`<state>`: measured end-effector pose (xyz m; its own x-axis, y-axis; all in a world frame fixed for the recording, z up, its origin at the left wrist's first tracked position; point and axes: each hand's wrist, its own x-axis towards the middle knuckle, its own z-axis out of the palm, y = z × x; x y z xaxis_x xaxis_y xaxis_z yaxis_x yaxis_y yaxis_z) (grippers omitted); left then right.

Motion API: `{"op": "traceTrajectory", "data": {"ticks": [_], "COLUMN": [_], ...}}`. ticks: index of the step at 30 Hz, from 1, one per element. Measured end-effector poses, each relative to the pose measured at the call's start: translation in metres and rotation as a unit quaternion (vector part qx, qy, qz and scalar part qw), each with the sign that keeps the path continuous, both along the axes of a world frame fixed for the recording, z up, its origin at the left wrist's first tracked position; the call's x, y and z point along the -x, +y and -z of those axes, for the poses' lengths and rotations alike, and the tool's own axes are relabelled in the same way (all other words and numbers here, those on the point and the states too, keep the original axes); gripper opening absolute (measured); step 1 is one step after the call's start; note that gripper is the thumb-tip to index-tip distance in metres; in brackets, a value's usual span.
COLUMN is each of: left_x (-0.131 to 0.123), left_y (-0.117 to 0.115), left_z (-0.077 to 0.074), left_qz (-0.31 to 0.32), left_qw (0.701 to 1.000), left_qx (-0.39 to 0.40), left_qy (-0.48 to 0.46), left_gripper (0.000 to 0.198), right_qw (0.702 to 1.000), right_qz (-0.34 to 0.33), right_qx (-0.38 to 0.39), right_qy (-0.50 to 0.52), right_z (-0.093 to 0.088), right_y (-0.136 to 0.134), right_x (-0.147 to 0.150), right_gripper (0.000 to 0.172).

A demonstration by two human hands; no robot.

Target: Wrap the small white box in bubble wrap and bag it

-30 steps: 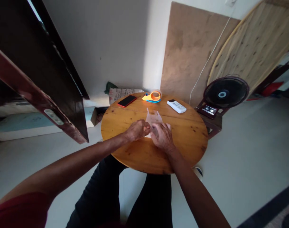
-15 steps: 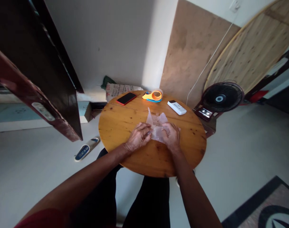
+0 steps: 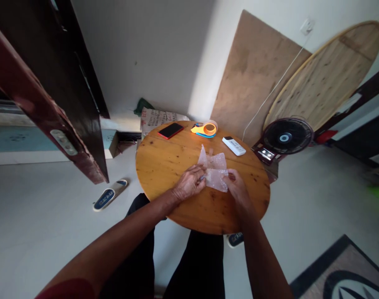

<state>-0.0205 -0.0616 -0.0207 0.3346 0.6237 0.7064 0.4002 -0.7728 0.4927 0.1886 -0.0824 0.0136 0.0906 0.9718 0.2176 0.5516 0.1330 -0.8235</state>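
A crumpled piece of clear bubble wrap [image 3: 216, 181] lies on the round wooden table [image 3: 164, 162], its far part standing up in peaks and its near part folded flat. My left hand [image 3: 190, 182] is closed at its left edge, fingers curled and pressed together. Something small and bluish shows at those fingertips, too small to name. At the opposite edge, my right hand [image 3: 238, 187] pinches the wrap between thumb and fingers. Whether anything lies inside the folds, I cannot tell.
Along the table's far side are a red-edged phone [image 3: 171, 131], an orange tape dispenser [image 3: 204, 129] and a white remote-like device [image 3: 234, 146]. A fan [image 3: 285, 136] stands to the right. Slippers [image 3: 110, 195] lie on the floor, and a dark door [image 3: 80, 141] is at left.
My right hand has shifted from on top of the bubble wrap to its right edge, uncovering the folded near part. My left hand stays at the left edge. The camera view has tilted slightly.
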Motion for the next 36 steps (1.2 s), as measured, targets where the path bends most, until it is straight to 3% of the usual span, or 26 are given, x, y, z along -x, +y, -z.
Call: {"op": "traceTrajectory", "data": {"ticks": [5, 13, 23, 29, 36], "left_x": [-0.001, 0.001, -0.001, 0.0, 0.002], "left_y": [0.001, 0.002, 0.003, 0.004, 0.001], "left_z": [0.001, 0.0, 0.002, 0.004, -0.002], "left_qz": [0.019, 0.027, 0.023, 0.011, 0.006], "left_qw": [1.0, 0.999, 1.0, 1.0, 1.0], "left_qx": [0.012, 0.013, -0.009, -0.01, -0.003], "left_qy": [-0.018, -0.018, -0.018, -0.005, 0.014], "left_gripper": [0.013, 0.006, 0.009, 0.011, 0.01], "right_qw": [0.998, 0.995, 0.99, 0.985, 0.986], "right_qz": [0.024, -0.011, -0.019, 0.024, 0.06], "right_qx": [0.043, 0.088, 0.077, 0.082, 0.018], "right_qy": [-0.024, -0.052, -0.118, -0.147, -0.157], "right_z": [-0.008, -0.012, -0.016, -0.005, 0.0], "right_y": [-0.006, 0.002, 0.004, 0.011, 0.017], "right_x": [0.0, 0.006, 0.015, 0.014, 0.023], "right_gripper": [0.033, 0.023, 0.022, 0.02, 0.011]}}
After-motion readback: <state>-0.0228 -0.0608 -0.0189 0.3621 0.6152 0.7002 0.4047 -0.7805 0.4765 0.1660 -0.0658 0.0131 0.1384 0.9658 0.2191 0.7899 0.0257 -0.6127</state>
